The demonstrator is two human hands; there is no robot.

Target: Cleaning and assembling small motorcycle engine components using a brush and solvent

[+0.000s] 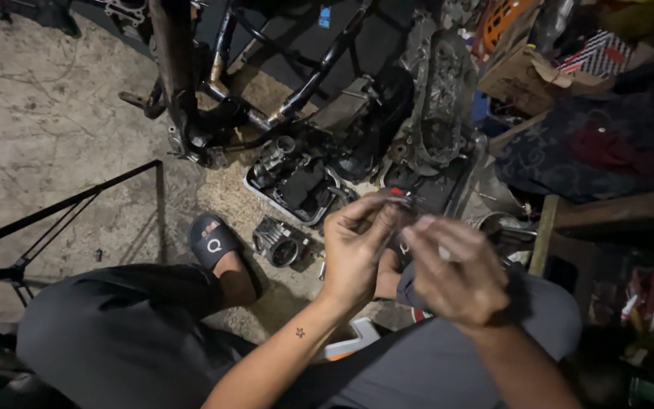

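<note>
Rough concrete floor (47, 121), greasy dull metal engine case (440, 98), glossy black frame tube (327, 64).

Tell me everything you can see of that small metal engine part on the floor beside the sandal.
The engine part is a small, blocky grey metal casting with a round bore facing up and ribbed, grimy sides. It sits tilted on the sandy concrete floor, just right of the black sandal and below the tray of dark parts. Neither hand touches it; the left hand is nearest, raised above it.
</note>
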